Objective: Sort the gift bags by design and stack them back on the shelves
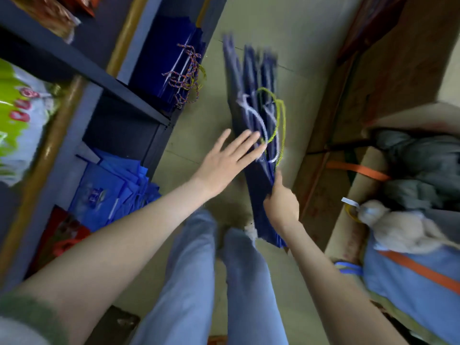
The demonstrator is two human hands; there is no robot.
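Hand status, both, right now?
Left hand: open, fingers straight, at the navy gift bags.
Right hand: gripping those bags' lower edge.

Light: soft and even, moderately bright, source not in sight.
Shadows: faint on the pale floor; the bays of the shelf unit fall deep and dark.
Sheen: mild on the green-and-white packet.
Blur: motion smear throughout, heaviest at the far ends of the navy gift bags; left hand and right hand soft-edged.
Distortion: wide-angle bowing, shelf lines splaying outward, corners smeared.
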